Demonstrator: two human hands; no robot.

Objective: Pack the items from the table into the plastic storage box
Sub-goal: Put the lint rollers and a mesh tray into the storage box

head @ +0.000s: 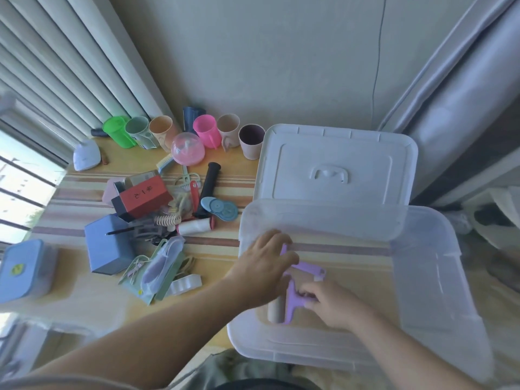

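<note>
Both my hands are down inside the plastic storage box (427,277), which sits on the striped worktop (84,291) with its white lid (334,164) lying just behind it. My left hand (264,266) rests over one end of a purple lint roller (295,294), its fingers curled loosely around the handle part. My right hand (332,302) pinches the purple frame near its middle. So each grip is closed on the same roller, low in the box near its left wall; whether the roller already touches the floor of the box I cannot tell through the blur.

What worries me is the placement. The roller lies at a slant across the near-left corner, and if I let go of it like that it may take up room the bulkier things need, such as the blue box (108,249) and the red box (146,198). The box wall is thin and translucent, so dragging my wrists out carelessly could shove the whole box along the worktop toward the edge by my body.

Most of the job is left, as I judge it: the row of cups (202,130), the white roller (195,226), the black handle (209,187) and the packet of small goods (160,268) all lie outside. Reaching left across that clutter, my forearm could sweep the loose pieces off.
</note>
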